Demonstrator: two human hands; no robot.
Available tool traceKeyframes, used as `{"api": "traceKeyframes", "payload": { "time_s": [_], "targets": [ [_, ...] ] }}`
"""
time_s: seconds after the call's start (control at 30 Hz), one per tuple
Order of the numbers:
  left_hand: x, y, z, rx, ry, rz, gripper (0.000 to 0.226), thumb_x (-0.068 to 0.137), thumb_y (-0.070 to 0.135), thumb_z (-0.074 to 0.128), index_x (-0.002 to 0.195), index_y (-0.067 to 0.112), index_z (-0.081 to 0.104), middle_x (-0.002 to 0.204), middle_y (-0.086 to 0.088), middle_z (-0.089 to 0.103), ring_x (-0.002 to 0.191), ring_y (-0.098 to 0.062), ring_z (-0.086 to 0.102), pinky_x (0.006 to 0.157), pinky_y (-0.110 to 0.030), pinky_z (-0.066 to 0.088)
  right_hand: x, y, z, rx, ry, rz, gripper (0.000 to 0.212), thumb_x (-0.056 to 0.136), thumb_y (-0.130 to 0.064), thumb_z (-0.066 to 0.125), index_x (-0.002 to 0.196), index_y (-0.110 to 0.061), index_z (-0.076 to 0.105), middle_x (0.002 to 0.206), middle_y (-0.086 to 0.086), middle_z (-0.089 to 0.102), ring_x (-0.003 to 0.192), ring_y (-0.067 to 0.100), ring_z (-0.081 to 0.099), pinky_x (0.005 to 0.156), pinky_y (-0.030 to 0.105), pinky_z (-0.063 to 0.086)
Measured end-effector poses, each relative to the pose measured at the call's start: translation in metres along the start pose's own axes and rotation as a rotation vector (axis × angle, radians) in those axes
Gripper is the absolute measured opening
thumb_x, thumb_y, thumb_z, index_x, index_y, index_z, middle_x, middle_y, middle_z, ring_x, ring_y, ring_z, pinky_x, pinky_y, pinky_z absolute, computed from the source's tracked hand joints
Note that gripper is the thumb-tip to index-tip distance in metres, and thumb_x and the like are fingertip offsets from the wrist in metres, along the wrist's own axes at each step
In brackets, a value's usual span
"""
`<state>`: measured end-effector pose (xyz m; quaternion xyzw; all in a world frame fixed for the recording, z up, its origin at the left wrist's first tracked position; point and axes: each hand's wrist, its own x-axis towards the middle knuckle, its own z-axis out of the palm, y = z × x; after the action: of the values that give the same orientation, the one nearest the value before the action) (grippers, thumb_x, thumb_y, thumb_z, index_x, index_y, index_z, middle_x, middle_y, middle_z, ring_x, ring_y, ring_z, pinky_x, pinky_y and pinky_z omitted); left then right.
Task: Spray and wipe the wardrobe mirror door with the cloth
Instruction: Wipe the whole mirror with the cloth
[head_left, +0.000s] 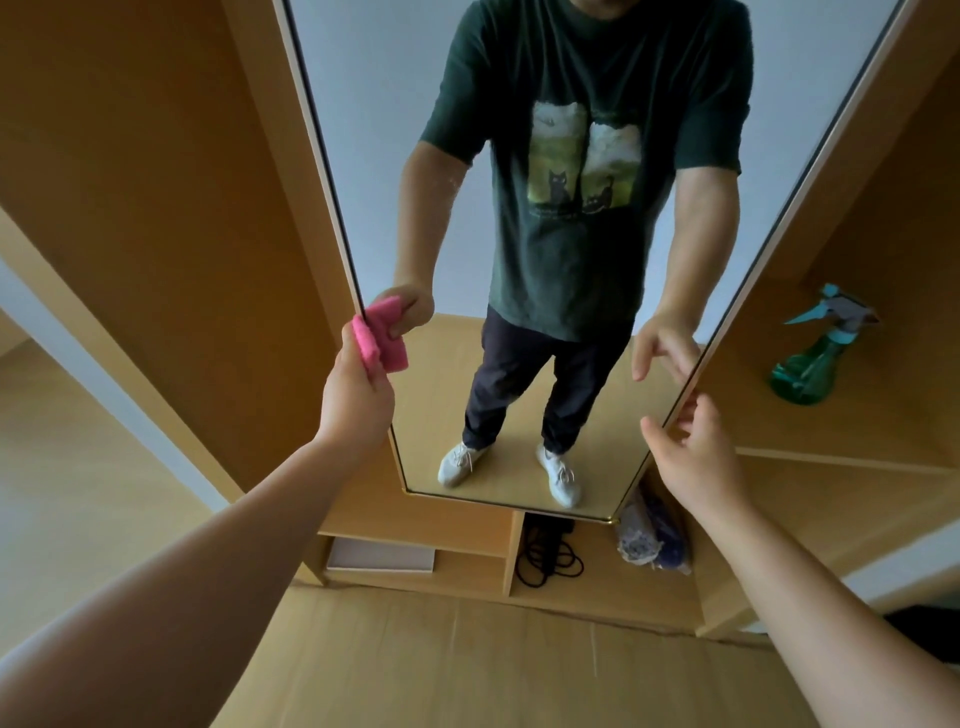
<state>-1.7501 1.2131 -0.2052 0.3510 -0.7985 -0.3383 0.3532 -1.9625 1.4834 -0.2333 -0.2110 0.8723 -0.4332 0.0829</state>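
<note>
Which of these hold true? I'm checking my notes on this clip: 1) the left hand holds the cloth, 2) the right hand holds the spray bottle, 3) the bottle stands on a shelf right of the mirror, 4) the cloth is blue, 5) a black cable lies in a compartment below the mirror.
1) True: the left hand has its grip shut on the cloth at the mirror's left edge.
2) False: the right hand is open and empty, at the mirror's right edge.
3) True: the bottle stands on the shelf.
4) False: it is pink.
5) True: the cable lies there.
</note>
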Motion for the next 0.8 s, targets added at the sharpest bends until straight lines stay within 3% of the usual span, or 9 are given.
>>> {"api": "traceKeyframes", "payload": {
  "time_s": [0.17, 0.3, 0.47, 0.57, 0.67, 0.8],
  "targets": [
    [-0.006, -0.008, 0.007, -0.03, -0.004, -0.04, 0.034, 0.102, 0.016, 0.036, 0.136, 0.021, 0.035, 0.102, -0.001, 0.063, 0.078, -0.013, 0.064, 0.051, -0.018, 0.047, -0.001, 0.015, 0.008, -0.02, -0.015, 0.027, 0.083, 0.091, -0.043, 0.061, 0.153, -0.009, 0.017, 0.152, 0.014, 0.036, 0.137, 0.027, 0.04, 0.109, 0.048, 0.04],
    [-0.011, -0.017, 0.01, -0.053, -0.031, -0.081, 0.053, 0.09, -0.003, 0.044, 0.135, 0.024, 0.037, 0.098, -0.003, 0.064, 0.082, -0.016, 0.065, 0.059, -0.027, 0.056, -0.003, 0.026, 0.018, -0.01, -0.024, 0.046, 0.082, 0.09, -0.041, 0.062, 0.152, -0.01, 0.019, 0.15, 0.011, 0.039, 0.132, 0.024, 0.044, 0.098, 0.034, 0.042],
    [-0.015, -0.03, 0.015, -0.031, -0.047, -0.072, 0.046, 0.094, 0.002, 0.041, 0.135, 0.023, 0.037, 0.104, -0.003, 0.065, 0.087, -0.016, 0.066, 0.067, -0.036, 0.059, -0.002, 0.04, 0.029, -0.006, -0.037, 0.068, 0.077, 0.091, -0.036, 0.063, 0.15, -0.009, 0.023, 0.147, 0.011, 0.041, 0.13, 0.024, 0.046, 0.091, 0.029, 0.039],
    [-0.019, -0.037, 0.019, -0.014, -0.054, -0.096, 0.047, 0.095, 0.004, 0.042, 0.136, 0.024, 0.036, 0.101, -0.002, 0.065, 0.085, -0.017, 0.066, 0.063, -0.032, 0.058, -0.002, 0.047, 0.035, -0.003, -0.055, 0.08, 0.075, 0.091, -0.035, 0.063, 0.149, -0.009, 0.024, 0.147, 0.011, 0.04, 0.13, 0.023, 0.046, 0.09, 0.029, 0.039],
    [-0.023, -0.044, 0.023, -0.024, -0.068, -0.112, 0.045, 0.095, 0.005, 0.042, 0.134, 0.026, 0.036, 0.097, -0.004, 0.065, 0.077, -0.019, 0.066, 0.061, -0.039, 0.059, -0.002, 0.054, 0.041, -0.02, -0.066, 0.096, 0.071, 0.091, -0.034, 0.063, 0.147, -0.009, 0.027, 0.144, 0.01, 0.043, 0.127, 0.022, 0.048, 0.088, 0.028, 0.04],
    [-0.028, -0.054, 0.029, -0.033, -0.079, -0.127, 0.045, 0.094, 0.003, 0.042, 0.132, 0.027, 0.038, 0.096, -0.002, 0.065, 0.075, -0.021, 0.065, 0.06, -0.039, 0.059, -0.003, 0.063, 0.05, -0.026, -0.058, 0.087, 0.062, 0.089, -0.031, 0.065, 0.141, -0.013, 0.036, 0.131, 0.004, 0.051, 0.09, 0.001, 0.053, 0.065, 0.011, 0.036]
  ]
}}
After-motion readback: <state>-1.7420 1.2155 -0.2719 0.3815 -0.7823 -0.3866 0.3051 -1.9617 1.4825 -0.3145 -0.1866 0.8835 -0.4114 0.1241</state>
